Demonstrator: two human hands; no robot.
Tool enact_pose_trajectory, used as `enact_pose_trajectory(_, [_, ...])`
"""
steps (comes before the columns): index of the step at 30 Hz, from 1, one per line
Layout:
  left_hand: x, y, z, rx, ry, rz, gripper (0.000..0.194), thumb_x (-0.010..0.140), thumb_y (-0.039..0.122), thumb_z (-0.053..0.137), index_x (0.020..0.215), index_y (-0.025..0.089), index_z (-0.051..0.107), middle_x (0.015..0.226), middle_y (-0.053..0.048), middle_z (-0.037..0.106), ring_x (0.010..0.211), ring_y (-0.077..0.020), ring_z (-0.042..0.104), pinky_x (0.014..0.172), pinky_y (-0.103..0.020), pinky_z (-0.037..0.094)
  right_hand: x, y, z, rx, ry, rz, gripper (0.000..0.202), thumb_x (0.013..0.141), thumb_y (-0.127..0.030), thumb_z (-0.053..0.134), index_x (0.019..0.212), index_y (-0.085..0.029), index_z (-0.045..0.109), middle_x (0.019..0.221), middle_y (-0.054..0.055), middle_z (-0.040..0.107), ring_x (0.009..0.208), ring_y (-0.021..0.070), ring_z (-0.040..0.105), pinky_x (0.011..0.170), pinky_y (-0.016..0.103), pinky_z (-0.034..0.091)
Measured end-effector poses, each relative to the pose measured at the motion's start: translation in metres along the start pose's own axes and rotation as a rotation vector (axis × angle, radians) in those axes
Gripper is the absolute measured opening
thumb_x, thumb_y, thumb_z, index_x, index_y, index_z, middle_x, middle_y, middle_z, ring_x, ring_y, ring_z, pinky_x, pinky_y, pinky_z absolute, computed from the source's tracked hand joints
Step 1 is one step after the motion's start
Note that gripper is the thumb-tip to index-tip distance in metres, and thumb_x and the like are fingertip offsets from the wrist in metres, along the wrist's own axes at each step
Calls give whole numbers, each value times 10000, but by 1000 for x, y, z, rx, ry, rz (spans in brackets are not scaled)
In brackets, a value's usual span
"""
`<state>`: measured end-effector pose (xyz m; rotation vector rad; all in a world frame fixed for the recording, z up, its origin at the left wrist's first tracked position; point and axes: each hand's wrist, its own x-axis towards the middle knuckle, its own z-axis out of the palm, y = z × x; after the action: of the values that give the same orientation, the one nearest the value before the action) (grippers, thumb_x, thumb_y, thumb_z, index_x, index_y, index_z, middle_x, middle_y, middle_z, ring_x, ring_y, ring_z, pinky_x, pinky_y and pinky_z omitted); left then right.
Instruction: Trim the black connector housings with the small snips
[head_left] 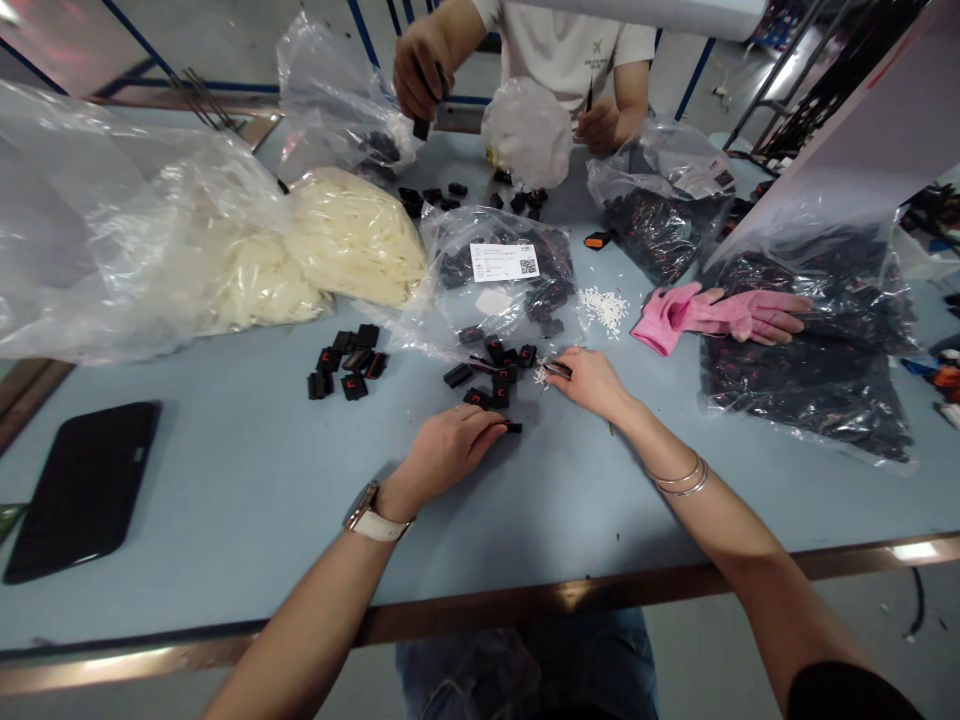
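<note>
My left hand [450,440] is closed on a black plastic connector [514,428], whose end sticks out past the fingertips. Pinched in my right hand [592,382] are dark tweezers [557,369], their tips down at a few tiny white pieces [540,374] on the table. Just beyond my left hand lies a loose group of black connectors [501,378], some with red marks. Another cluster of black connectors [352,358] rests farther left. A bigger heap of white pieces [604,310] sits beyond my right hand.
A labelled clear bag [504,262] of black parts lies ahead, with bags of cream-coloured pieces [356,235] to its left. Pink gloves [720,315] rest by bags of black parts [806,390]. A black tablet-like slab [82,490] lies left. Opposite, a co-worker's hands [421,70] handle parts.
</note>
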<state>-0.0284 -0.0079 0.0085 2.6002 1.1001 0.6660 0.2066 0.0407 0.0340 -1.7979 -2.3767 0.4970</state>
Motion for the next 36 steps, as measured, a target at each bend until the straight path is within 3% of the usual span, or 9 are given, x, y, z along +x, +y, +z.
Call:
enact_pose_trajectory(7, [1, 1, -1, 6, 3, -2, 293, 943, 338, 407, 894, 164, 638, 727, -38, 635, 653, -141, 589, 598, -254, 448, -1, 1, 0, 73, 63, -16, 207, 815, -272, 516, 682, -158, 626, 729, 42, 600, 621, 129, 490, 585, 245, 294])
enact_pose_trajectory(13, [1, 2, 0, 13, 9, -17, 298, 942, 338, 406, 881, 162, 638, 730, -43, 636, 655, -145, 587, 598, -259, 449, -1, 3, -2, 308, 19, 102, 200, 766, -280, 515, 741, -152, 667, 646, 9, 611, 570, 116, 480, 556, 227, 300])
enact_pose_trajectory(23, [1, 3, 0, 10, 53, -43, 267, 928, 341, 438, 889, 164, 634, 739, -40, 646, 672, -149, 604, 607, -263, 471, -1, 8, -2, 426, 58, 153, 225, 719, -312, 528, 686, -132, 658, 572, -8, 540, 559, 100, 436, 567, 229, 319])
enact_pose_trajectory(28, [1, -1, -1, -17, 63, -55, 238, 916, 332, 464, 896, 166, 633, 780, -53, 664, 706, -160, 619, 628, -276, 489, -3, -3, -1, 765, 42, 160, 234, 673, -370, 597, 706, -140, 633, 600, -20, 538, 557, 86, 418, 546, 220, 317])
enact_pose_trajectory(31, [2, -2, -1, -44, 122, -69, 202, 909, 298, 483, 891, 167, 635, 775, -48, 664, 693, -150, 614, 631, -268, 493, -8, -18, 1, 929, -32, 181, 255, 645, -396, 631, 677, -143, 617, 536, -54, 451, 509, 67, 343, 505, 219, 267])
enact_pose_trajectory(36, [3, 6, -4, -104, 341, -52, 99, 866, 244, 564, 878, 179, 638, 794, -34, 673, 740, -142, 620, 691, -265, 508, -19, -44, 8, 1089, -132, 161, 250, 666, -397, 628, 695, -149, 636, 499, -75, 380, 486, 59, 302, 480, 224, 210])
